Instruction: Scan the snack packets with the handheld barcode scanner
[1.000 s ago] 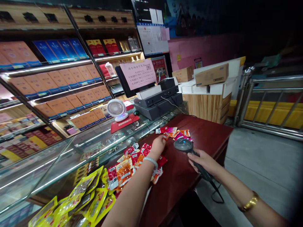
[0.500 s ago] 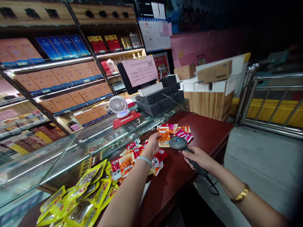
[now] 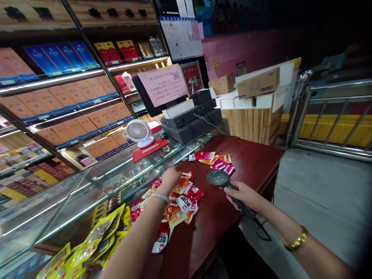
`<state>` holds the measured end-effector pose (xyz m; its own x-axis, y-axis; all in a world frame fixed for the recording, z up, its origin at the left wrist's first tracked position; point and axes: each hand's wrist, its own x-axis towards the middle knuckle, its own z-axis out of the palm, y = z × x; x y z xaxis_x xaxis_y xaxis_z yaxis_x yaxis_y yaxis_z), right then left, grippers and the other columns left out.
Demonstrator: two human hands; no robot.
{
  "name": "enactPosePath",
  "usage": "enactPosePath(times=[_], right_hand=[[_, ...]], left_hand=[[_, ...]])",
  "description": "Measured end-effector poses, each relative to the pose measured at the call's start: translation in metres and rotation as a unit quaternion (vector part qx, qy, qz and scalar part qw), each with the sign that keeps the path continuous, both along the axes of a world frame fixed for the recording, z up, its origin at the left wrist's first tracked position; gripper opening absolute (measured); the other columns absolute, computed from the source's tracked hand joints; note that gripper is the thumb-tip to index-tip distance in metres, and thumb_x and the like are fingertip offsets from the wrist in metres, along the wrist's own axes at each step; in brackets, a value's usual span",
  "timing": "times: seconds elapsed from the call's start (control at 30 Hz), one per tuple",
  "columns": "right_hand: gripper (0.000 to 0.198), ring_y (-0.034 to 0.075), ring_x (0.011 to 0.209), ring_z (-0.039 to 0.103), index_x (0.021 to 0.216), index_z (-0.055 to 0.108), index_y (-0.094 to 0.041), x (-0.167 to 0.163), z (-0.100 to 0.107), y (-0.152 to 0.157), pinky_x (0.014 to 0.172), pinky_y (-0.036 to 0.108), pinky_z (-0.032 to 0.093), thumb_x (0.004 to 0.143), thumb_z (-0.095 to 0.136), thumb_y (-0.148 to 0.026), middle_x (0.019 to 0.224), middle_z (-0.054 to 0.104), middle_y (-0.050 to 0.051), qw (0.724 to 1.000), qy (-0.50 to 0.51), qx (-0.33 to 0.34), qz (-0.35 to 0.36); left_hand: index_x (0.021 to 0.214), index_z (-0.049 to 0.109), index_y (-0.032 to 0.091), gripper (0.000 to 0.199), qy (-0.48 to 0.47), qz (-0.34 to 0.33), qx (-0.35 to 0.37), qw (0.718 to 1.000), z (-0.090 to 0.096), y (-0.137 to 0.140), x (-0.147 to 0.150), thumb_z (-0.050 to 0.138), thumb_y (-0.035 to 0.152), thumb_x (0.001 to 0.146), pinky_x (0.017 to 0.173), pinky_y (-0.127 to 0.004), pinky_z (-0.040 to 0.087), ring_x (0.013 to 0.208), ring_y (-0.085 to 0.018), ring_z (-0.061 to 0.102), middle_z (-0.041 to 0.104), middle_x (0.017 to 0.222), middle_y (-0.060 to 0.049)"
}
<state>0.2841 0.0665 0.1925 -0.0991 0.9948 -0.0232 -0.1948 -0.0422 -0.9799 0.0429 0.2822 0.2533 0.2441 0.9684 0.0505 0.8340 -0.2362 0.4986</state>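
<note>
Head view puts the orange packet (image 3: 183, 183) in the desk (image 3: 215, 228) pile (image 3: 177, 205) just right of the nearer left hand (image 3: 171, 179), grip unclear, while the right hand (image 3: 246, 194) grasps the scanner (image 3: 217, 178), slanting leftward.

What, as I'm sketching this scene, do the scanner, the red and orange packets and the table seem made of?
Scanner: probably hard plastic, dark grey and satin, judging by the soft sheen on its head.
Red and orange packets: likely plastic or foil film, glossy, with bright highlights on creased surfaces.
Table: perhaps wood or laminate, smooth, reddish-brown and faintly shiny; which is unclear.
</note>
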Motion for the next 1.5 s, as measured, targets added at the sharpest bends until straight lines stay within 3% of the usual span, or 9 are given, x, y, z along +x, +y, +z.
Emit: enactPosePath(times=[0.13, 0.33, 0.43, 0.57, 0.7, 0.97, 1.17, 1.4, 1.5], right_hand=[[0.051, 0.006, 0.039, 0.046, 0.096, 0.051, -0.017, 0.007, -0.006, 0.011, 0.037, 0.018, 0.036, 0.078, 0.067, -0.063, 0.058, 0.053, -0.008, 0.999, 0.028, -0.029, 0.006], [0.057, 0.006, 0.038, 0.045, 0.103, 0.053, -0.015, 0.009, -0.005, 0.024, 0.035, 0.017, 0.036, 0.076, 0.07, -0.063, 0.057, 0.052, -0.007, 0.995, 0.084, -0.042, 0.016], [0.057, 0.006, 0.038, 0.044, 0.104, 0.054, -0.015, 0.009, -0.004, 0.027, 0.035, 0.017, 0.035, 0.077, 0.069, -0.063, 0.058, 0.053, -0.007, 0.994, 0.099, -0.047, 0.013], [0.054, 0.006, 0.039, 0.045, 0.104, 0.054, -0.016, 0.009, -0.005, 0.027, 0.036, 0.016, 0.034, 0.079, 0.068, -0.062, 0.059, 0.053, -0.006, 0.993, 0.112, -0.048, 0.014], [0.053, 0.006, 0.039, 0.045, 0.102, 0.052, -0.016, 0.008, -0.004, 0.026, 0.036, 0.016, 0.034, 0.079, 0.067, -0.062, 0.058, 0.052, -0.007, 0.994, 0.105, -0.039, 0.006], [0.04, 0.008, 0.043, 0.05, 0.084, 0.05, -0.019, -0.007, 0.01, 0.013, 0.043, 0.02, 0.041, 0.085, 0.063, -0.057, 0.056, 0.053, -0.007, 0.989, -0.048, 0.053, -0.129], [0.04, 0.009, 0.041, 0.05, 0.086, 0.049, -0.02, -0.019, 0.021, 0.002, 0.041, 0.021, 0.04, 0.084, 0.062, -0.059, 0.056, 0.051, -0.008, 0.992, -0.045, 0.061, -0.1], [0.047, 0.008, 0.041, 0.049, 0.084, 0.049, -0.019, -0.021, 0.018, -0.008, 0.04, 0.019, 0.038, 0.08, 0.064, -0.063, 0.058, 0.052, -0.007, 0.996, -0.036, 0.036, -0.067], [0.047, 0.007, 0.041, 0.049, 0.086, 0.049, -0.019, -0.02, 0.008, -0.004, 0.04, 0.019, 0.039, 0.08, 0.064, -0.063, 0.059, 0.052, -0.007, 0.998, -0.027, 0.028, -0.057]], left_hand=[[0.112, 0.069, 0.019, 0.034, 0.133, -0.092, 0.113, 0.98, -0.007, 0.026, 0.042, 0.054, 0.02, 0.082, 0.094, -0.029, 0.045, 0.108, -0.023, 0.063, 0.07, 0.115, -0.012], [0.125, 0.062, 0.018, 0.038, 0.187, -0.147, 0.115, 0.964, -0.035, 0.073, 0.11, 0.038, 0.022, 0.095, 0.096, -0.027, 0.045, 0.11, -0.019, 0.062, 0.066, 0.122, -0.012], [0.123, 0.063, 0.017, 0.036, 0.236, -0.138, 0.105, 0.956, -0.04, 0.095, 0.121, 0.043, 0.024, 0.094, 0.097, -0.032, 0.044, 0.113, -0.023, 0.061, 0.065, 0.121, -0.015], [0.114, 0.066, 0.016, 0.047, 0.289, -0.096, 0.083, 0.949, -0.038, 0.106, 0.117, 0.059, 0.051, 0.084, 0.097, -0.039, 0.044, 0.118, -0.032, 0.056, 0.062, 0.122, -0.02], [0.115, 0.062, 0.02, 0.056, 0.271, -0.086, 0.084, 0.955, -0.032, 0.089, 0.102, 0.064, 0.061, 0.077, 0.095, -0.04, 0.043, 0.119, -0.033, 0.055, 0.064, 0.119, -0.016], [0.114, 0.053, 0.021, 0.044, 0.116, -0.166, 0.075, 0.977, -0.002, 0.004, 0.065, 0.069, 0.043, 0.08, 0.077, -0.027, 0.043, 0.094, -0.021, 0.065, 0.069, 0.105, -0.007], [0.101, 0.054, 0.02, 0.036, 0.133, -0.192, 0.092, 0.968, 0.014, -0.042, 0.05, 0.068, 0.045, 0.079, 0.068, -0.026, 0.041, 0.085, -0.02, 0.064, 0.068, 0.09, -0.004], [0.105, 0.064, 0.022, 0.044, 0.294, -0.179, -0.001, 0.939, 0.041, -0.04, 0.013, 0.074, 0.048, 0.072, 0.072, -0.027, 0.046, 0.093, -0.024, 0.067, 0.071, 0.101, -0.007], [0.101, 0.068, 0.022, 0.038, 0.331, -0.177, 0.041, 0.926, 0.047, -0.024, 0.016, 0.069, 0.05, 0.076, 0.076, -0.029, 0.048, 0.095, -0.026, 0.067, 0.072, 0.104, -0.009]])
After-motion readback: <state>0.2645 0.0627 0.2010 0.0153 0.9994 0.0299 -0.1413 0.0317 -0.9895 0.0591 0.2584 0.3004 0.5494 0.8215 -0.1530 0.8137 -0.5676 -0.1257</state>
